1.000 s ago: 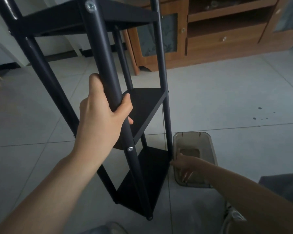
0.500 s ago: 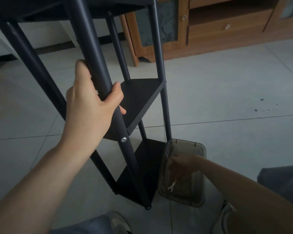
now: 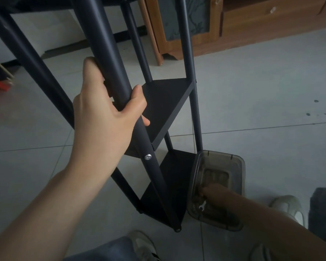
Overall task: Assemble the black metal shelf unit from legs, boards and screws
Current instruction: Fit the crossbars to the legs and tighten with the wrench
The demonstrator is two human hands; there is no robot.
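Since half a second ago the right hand (image 3: 208,193) has reached deeper into the smoky plastic container (image 3: 233,162), and the container itself has slid a touch toward 6 o'clock beside the shelf's foot; the left hand (image 3: 109,117) has kept its grip on the same leg. That left hand is wrapped firmly round the near leg (image 3: 105,53) of the black metal shelf unit (image 3: 169,102), thumb on the 3 o'clock side and fingers curled behind, just above a silver screw (image 3: 148,157) set in the leg where the middle board (image 3: 167,98) meets it. The unit stands on the grey tiled floor (image 3: 252,91) and fills the centre of the view from 12 o'clock to 6 o'clock, its bottom board (image 3: 167,194) near the floor and its upper board partly out of view at 11 o'clock. The right hand sits inside the container at 5 o'clock, fingers bent down among its contents; whether they have hold of anything I cannot tell. A small silver spanner (image 3: 202,206) lies in the container just beside that hand. A wooden cabinet (image 3: 252,25) stands at 1 o'clock, and light shoes (image 3: 290,208) show at 4 o'clock and 6 o'clock.
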